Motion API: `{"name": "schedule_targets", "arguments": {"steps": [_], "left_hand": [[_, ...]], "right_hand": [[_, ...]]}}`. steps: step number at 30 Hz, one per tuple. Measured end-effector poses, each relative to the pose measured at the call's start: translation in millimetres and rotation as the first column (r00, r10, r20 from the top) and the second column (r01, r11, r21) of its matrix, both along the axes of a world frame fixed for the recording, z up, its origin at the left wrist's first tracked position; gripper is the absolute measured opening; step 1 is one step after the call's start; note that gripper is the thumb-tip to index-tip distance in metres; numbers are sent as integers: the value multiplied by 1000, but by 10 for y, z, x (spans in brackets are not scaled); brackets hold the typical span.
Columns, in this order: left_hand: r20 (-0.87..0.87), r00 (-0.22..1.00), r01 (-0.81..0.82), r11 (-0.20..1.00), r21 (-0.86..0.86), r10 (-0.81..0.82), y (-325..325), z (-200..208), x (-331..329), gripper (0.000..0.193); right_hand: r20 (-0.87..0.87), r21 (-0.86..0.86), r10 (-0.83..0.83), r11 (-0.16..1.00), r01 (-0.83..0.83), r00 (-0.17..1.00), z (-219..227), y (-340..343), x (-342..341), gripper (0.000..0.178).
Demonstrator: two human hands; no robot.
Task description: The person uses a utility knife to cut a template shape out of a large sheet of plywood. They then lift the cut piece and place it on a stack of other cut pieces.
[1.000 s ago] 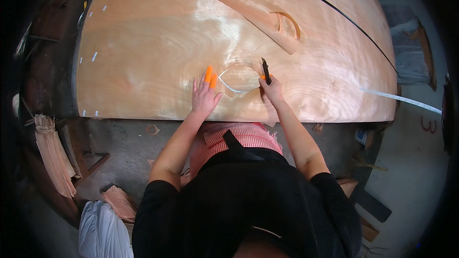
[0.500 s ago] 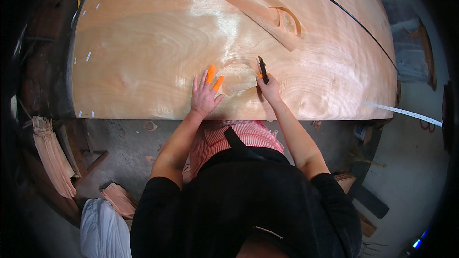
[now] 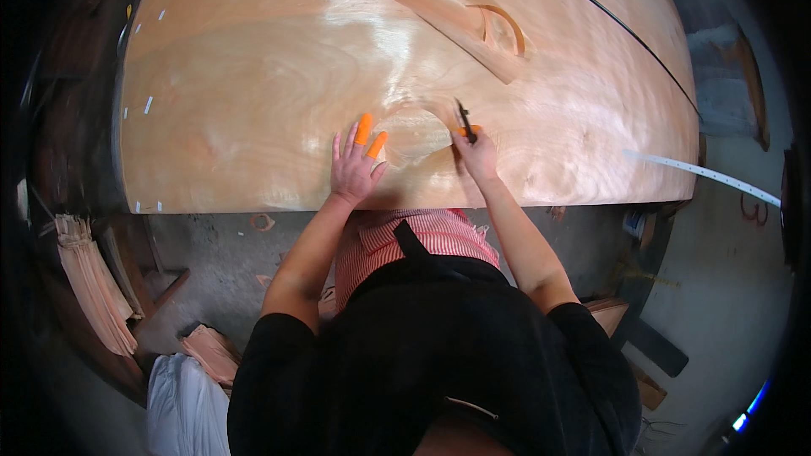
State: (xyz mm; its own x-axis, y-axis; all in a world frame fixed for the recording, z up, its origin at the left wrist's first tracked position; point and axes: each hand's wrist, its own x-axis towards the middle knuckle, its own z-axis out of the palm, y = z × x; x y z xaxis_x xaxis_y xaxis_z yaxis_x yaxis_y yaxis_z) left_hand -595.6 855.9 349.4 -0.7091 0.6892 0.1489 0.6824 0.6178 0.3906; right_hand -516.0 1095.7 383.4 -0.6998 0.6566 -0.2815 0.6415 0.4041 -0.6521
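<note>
My left hand [image 3: 354, 171] lies flat with fingers spread on a large pale wood veneer sheet [image 3: 228, 110]. Orange finger covers sit on two of its fingers. Just right of it is a rounded patch outline [image 3: 414, 131] in the veneer, near the sheet's front edge. At that outline's right side, my right hand [image 3: 478, 157] is closed around a black utility knife [image 3: 467, 122], which points away from me. Orange also shows on a right-hand finger. A narrow strip of veneer appears beside the knife, partly hidden by the hand.
A loose veneer offcut [image 3: 422, 4] with a curled cutout lies farther back on the sheet. A black cord [image 3: 608, 17] crosses the far right, and a white measuring tape [image 3: 726, 179] overhangs the right edge. Veneer bundles [image 3: 93, 287] and a white bag [image 3: 187, 405] are at lower left.
The view has shifted slightly, moving the sheet a little left in the picture. My left hand stays flat in the same place; my right hand still grips the knife, slightly farther right against the sheet.
</note>
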Motion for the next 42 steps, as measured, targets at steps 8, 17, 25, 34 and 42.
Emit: {"name": "schedule_targets", "arguments": {"steps": [8,17,25,34,42], "left_hand": [[-16,1000,9,999,49,-8,-12,50,10,49],[-64,998,23,1000,-19,-24,78,153,45,54],[-96,993,66,997,-43,-69,169,284,120,56],[-44,996,73,985,-154,-81,145,327,112,56],[27,996,85,971,-222,-81,120,422,111,60]], "right_hand": [[-439,-124,-641,737,664,629,357,1450,1456,23],[-859,-35,-458,499,866,229,1881,2716,1642,26],[-854,-56,-487,436,898,183,1764,3146,1863,30],[-738,-414,-619,729,545,267,1630,2858,1571,26],[-807,-542,-581,801,255,106,1707,1780,1462,22]]}}
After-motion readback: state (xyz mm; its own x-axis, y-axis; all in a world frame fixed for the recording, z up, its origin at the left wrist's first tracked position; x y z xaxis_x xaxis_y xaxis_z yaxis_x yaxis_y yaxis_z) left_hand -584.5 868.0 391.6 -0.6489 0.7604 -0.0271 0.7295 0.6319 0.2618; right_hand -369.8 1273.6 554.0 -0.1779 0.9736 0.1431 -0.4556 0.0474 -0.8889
